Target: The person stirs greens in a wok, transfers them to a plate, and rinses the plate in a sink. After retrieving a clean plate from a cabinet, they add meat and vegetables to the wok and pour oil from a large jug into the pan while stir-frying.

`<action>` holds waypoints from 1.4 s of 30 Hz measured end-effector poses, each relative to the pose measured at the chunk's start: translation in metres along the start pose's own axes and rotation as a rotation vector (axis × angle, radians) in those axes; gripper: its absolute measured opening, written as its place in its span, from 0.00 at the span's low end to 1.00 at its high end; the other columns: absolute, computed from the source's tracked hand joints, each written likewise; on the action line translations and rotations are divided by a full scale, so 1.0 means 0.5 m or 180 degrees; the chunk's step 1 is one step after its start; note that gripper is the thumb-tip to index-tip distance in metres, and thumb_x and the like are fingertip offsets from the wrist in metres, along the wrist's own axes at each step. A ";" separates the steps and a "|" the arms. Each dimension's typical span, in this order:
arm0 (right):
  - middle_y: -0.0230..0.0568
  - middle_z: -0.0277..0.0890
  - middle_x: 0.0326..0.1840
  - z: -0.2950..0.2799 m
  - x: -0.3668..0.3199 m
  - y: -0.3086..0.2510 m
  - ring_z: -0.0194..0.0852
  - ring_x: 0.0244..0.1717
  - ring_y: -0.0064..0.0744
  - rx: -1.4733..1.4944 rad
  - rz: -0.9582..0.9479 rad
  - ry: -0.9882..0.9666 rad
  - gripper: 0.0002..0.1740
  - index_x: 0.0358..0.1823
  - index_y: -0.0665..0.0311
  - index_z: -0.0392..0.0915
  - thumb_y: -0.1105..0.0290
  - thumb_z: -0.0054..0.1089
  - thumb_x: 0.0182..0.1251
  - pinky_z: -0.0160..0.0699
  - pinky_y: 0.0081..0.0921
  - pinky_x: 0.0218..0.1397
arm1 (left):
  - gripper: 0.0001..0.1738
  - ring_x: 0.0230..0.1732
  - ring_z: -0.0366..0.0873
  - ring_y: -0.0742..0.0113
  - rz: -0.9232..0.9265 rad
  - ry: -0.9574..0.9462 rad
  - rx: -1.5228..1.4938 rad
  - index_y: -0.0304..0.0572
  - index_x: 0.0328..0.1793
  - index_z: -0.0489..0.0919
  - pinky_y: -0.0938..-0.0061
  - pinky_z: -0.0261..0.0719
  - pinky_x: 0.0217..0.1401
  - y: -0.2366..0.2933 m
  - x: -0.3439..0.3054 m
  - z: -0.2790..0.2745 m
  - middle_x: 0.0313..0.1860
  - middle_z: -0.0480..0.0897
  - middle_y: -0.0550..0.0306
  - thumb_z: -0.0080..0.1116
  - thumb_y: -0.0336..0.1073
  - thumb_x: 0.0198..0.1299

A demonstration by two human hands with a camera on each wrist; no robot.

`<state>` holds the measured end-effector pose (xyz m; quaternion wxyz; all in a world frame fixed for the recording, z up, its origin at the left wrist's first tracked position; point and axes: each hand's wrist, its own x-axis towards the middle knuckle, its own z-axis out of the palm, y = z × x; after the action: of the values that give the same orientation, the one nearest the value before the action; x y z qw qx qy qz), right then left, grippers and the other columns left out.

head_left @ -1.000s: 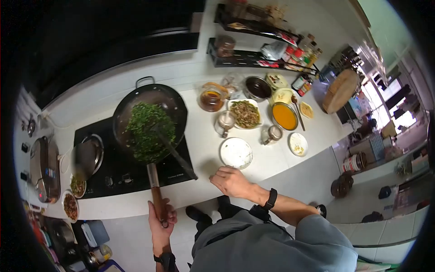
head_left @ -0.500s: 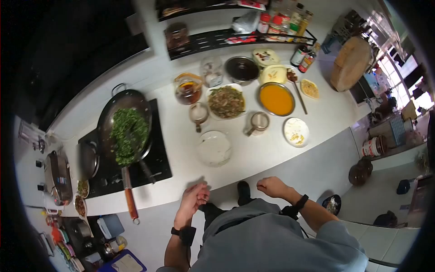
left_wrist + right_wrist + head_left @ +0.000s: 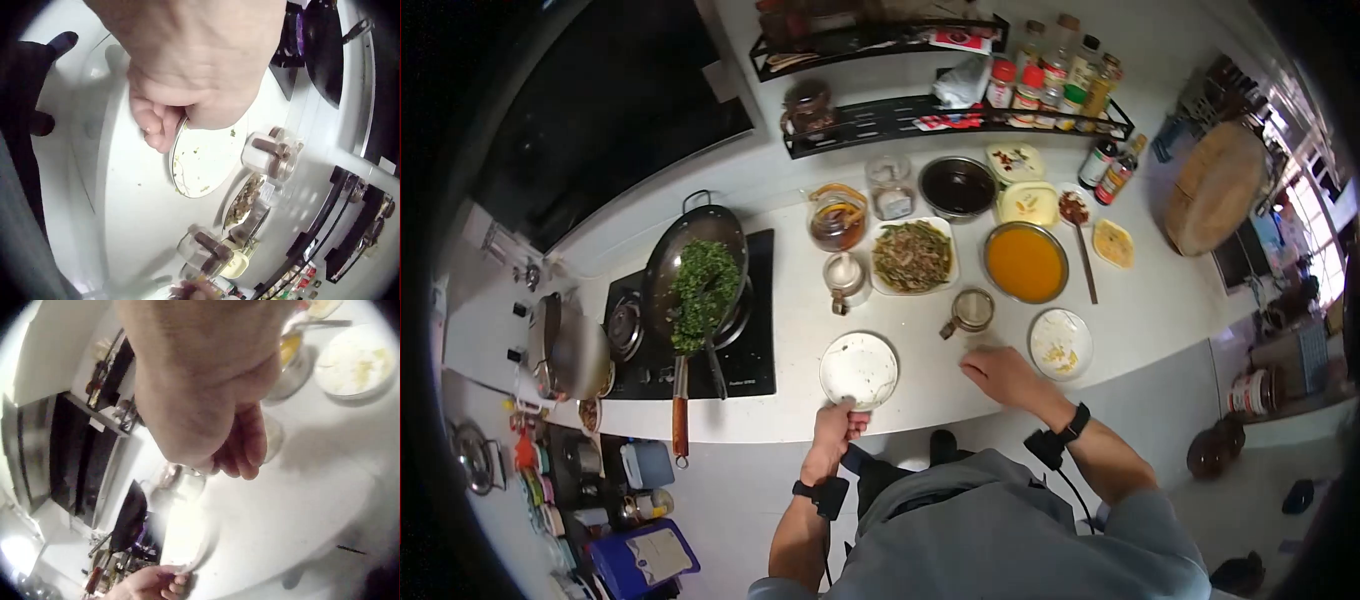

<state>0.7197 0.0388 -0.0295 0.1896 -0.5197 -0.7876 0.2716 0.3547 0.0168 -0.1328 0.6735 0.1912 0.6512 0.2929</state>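
My left hand [image 3: 834, 430] pinches the near rim of a round white plate [image 3: 858, 368] at the counter's front edge. Thumb and fingers are on the rim, and small green scraps dot the plate [image 3: 209, 159] in the left wrist view. My right hand [image 3: 1005, 378] hovers over the counter with loosely curled fingers and nothing in them. It is between a small glass jar with a handle [image 3: 973, 309] and a white dish with yellow bits [image 3: 1061, 344]. To the left, a wok [image 3: 662, 262] of chopped greens [image 3: 706, 280] stands on the black cooktop [image 3: 752, 370], a spatula [image 3: 714, 365] leaning in it.
Behind the plate are a second handled jar [image 3: 846, 277], a dish of meat and green strips [image 3: 912, 255], a teapot [image 3: 837, 222], a bowl of orange liquid [image 3: 1026, 262] and a dark bowl [image 3: 957, 187]. The wok's wooden handle [image 3: 681, 425] juts past the front edge. Bottles [image 3: 1085, 70] line the wall rack.
My left hand has let go of the wok handle, moved right and taken the white plate's rim. My right hand has moved right, to near the handled jar.
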 end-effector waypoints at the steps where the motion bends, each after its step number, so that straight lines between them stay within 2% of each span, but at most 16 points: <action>1: 0.47 0.87 0.46 -0.001 0.050 -0.010 0.86 0.52 0.54 0.0016 -0.0264 0.0064 0.10 0.50 0.63 0.87 0.66 0.63 0.77 0.85 0.48 0.57 | 0.18 0.21 0.81 0.67 -0.0036 -0.0027 -0.0050 0.31 0.48 0.86 0.73 0.77 0.21 -0.014 -0.003 -0.020 0.29 0.90 0.50 0.56 0.41 0.79; 2: 0.46 0.86 0.47 0.002 0.101 -0.023 0.86 0.52 0.54 0.0034 -0.0531 0.0126 0.11 0.52 0.63 0.87 0.65 0.63 0.77 0.85 0.48 0.57 | 0.18 0.21 0.81 0.67 -0.0013 0.0025 -0.0086 0.31 0.48 0.86 0.73 0.77 0.21 -0.021 -0.016 -0.031 0.29 0.90 0.50 0.56 0.41 0.79; 4: 0.47 0.83 0.58 0.026 0.209 -0.062 0.84 0.58 0.55 -0.0253 -0.0714 0.0200 0.16 0.61 0.62 0.84 0.64 0.64 0.77 0.85 0.50 0.60 | 0.18 0.22 0.82 0.67 -0.0058 0.0134 -0.0177 0.31 0.49 0.86 0.74 0.79 0.22 -0.031 -0.047 -0.053 0.30 0.90 0.51 0.56 0.42 0.79; 6: 0.52 0.74 0.71 0.046 0.323 -0.110 0.80 0.65 0.61 -0.0567 -0.0872 0.0231 0.26 0.70 0.62 0.78 0.61 0.68 0.75 0.84 0.54 0.64 | 0.19 0.23 0.83 0.67 -0.0043 0.0196 -0.0293 0.31 0.50 0.86 0.74 0.79 0.22 -0.046 -0.056 -0.078 0.31 0.90 0.51 0.58 0.44 0.80; 7: 0.52 0.74 0.71 0.054 0.376 -0.134 0.80 0.65 0.61 -0.0565 -0.0937 0.0210 0.26 0.70 0.62 0.78 0.61 0.68 0.75 0.84 0.54 0.64 | 0.19 0.23 0.83 0.67 -0.0064 0.0200 -0.0356 0.31 0.51 0.86 0.74 0.80 0.22 -0.053 -0.058 -0.089 0.31 0.90 0.51 0.59 0.44 0.80; 9: 0.59 0.68 0.76 0.078 0.459 -0.174 0.74 0.71 0.68 -0.0471 -0.0424 0.0329 0.34 0.75 0.64 0.74 0.56 0.70 0.74 0.80 0.58 0.70 | 0.19 0.23 0.84 0.67 -0.0111 0.0189 -0.0501 0.32 0.52 0.85 0.74 0.80 0.22 -0.069 -0.054 -0.111 0.31 0.90 0.51 0.61 0.46 0.80; 12: 0.62 0.69 0.76 0.168 0.544 -0.160 0.71 0.73 0.71 -0.0656 -0.0248 0.0473 0.38 0.75 0.66 0.73 0.50 0.71 0.72 0.75 0.60 0.74 | 0.19 0.24 0.84 0.67 -0.0100 0.0264 -0.0637 0.31 0.52 0.85 0.73 0.80 0.22 -0.068 -0.063 -0.129 0.32 0.90 0.50 0.61 0.45 0.80; 16: 0.58 0.72 0.70 0.186 0.530 -0.156 0.71 0.71 0.67 -0.0856 -0.0388 -0.0041 0.34 0.74 0.66 0.74 0.58 0.68 0.70 0.74 0.59 0.74 | 0.19 0.22 0.84 0.67 -0.0028 0.0356 -0.0684 0.31 0.52 0.85 0.75 0.81 0.21 -0.065 -0.055 -0.166 0.31 0.90 0.50 0.63 0.45 0.80; 17: 0.56 0.73 0.67 0.189 0.505 -0.154 0.72 0.68 0.64 -0.0917 -0.0715 0.0281 0.33 0.72 0.66 0.76 0.62 0.67 0.67 0.75 0.58 0.72 | 0.19 0.21 0.84 0.68 -0.0066 0.0318 -0.0739 0.32 0.52 0.85 0.76 0.80 0.20 -0.061 -0.052 -0.173 0.30 0.91 0.50 0.63 0.45 0.80; 24: 0.52 0.72 0.72 0.159 0.350 -0.107 0.68 0.75 0.61 -0.1142 -0.1447 0.0573 0.34 0.68 0.64 0.79 0.66 0.72 0.58 0.73 0.55 0.78 | 0.19 0.24 0.85 0.68 -0.0022 0.0246 -0.0770 0.33 0.50 0.85 0.76 0.82 0.23 -0.032 -0.031 -0.199 0.32 0.91 0.51 0.63 0.46 0.79; 26: 0.57 0.71 0.72 0.129 0.319 -0.106 0.63 0.78 0.61 -0.1220 -0.1117 0.0188 0.32 0.68 0.68 0.78 0.65 0.69 0.62 0.62 0.61 0.83 | 0.19 0.25 0.84 0.69 -0.0040 0.0169 -0.0628 0.33 0.50 0.85 0.75 0.82 0.24 -0.024 -0.022 -0.198 0.33 0.91 0.51 0.63 0.46 0.79; 29: 0.58 0.69 0.76 0.108 0.290 -0.095 0.60 0.81 0.63 -0.1839 -0.0880 0.0142 0.35 0.72 0.68 0.77 0.64 0.71 0.63 0.61 0.60 0.84 | 0.23 0.26 0.84 0.69 0.0005 0.0059 -0.0651 0.33 0.50 0.85 0.74 0.81 0.26 -0.022 -0.009 -0.195 0.34 0.91 0.52 0.66 0.51 0.78; 31: 0.59 0.68 0.78 0.102 0.281 -0.121 0.60 0.81 0.64 -0.2121 -0.0841 0.0198 0.38 0.74 0.69 0.75 0.63 0.73 0.64 0.60 0.60 0.85 | 0.30 0.27 0.84 0.70 0.0056 -0.0117 -0.0540 0.33 0.50 0.86 0.75 0.80 0.28 -0.004 -0.019 -0.186 0.34 0.91 0.52 0.64 0.60 0.78; 33: 0.60 0.67 0.79 0.108 0.298 -0.153 0.59 0.82 0.65 -0.2389 -0.0818 0.0259 0.40 0.76 0.69 0.73 0.61 0.74 0.64 0.59 0.60 0.85 | 0.32 0.27 0.84 0.70 0.0056 -0.0149 -0.0389 0.33 0.50 0.86 0.75 0.79 0.27 0.021 -0.044 -0.182 0.33 0.91 0.52 0.62 0.62 0.79; 35: 0.58 0.65 0.80 0.137 0.329 -0.208 0.60 0.83 0.63 -0.1462 -0.1364 0.0335 0.43 0.80 0.66 0.70 0.61 0.76 0.65 0.63 0.58 0.84 | 0.37 0.27 0.83 0.70 0.0050 -0.0045 -0.0073 0.34 0.51 0.86 0.76 0.75 0.26 0.039 -0.074 -0.181 0.33 0.91 0.51 0.52 0.67 0.82; 42: 0.54 0.65 0.81 0.269 0.459 -0.506 0.64 0.81 0.57 -0.0742 -0.2314 0.0079 0.40 0.80 0.57 0.71 0.67 0.74 0.67 0.74 0.51 0.77 | 0.34 0.25 0.83 0.67 0.0277 0.0039 -0.1475 0.37 0.52 0.87 0.76 0.76 0.25 -0.037 -0.117 -0.386 0.33 0.91 0.50 0.47 0.62 0.86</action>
<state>0.3715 0.1402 0.0272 0.2227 -0.2277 -0.9437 0.0889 0.1678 -0.0586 -0.1151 0.6822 0.0575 0.5618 0.4645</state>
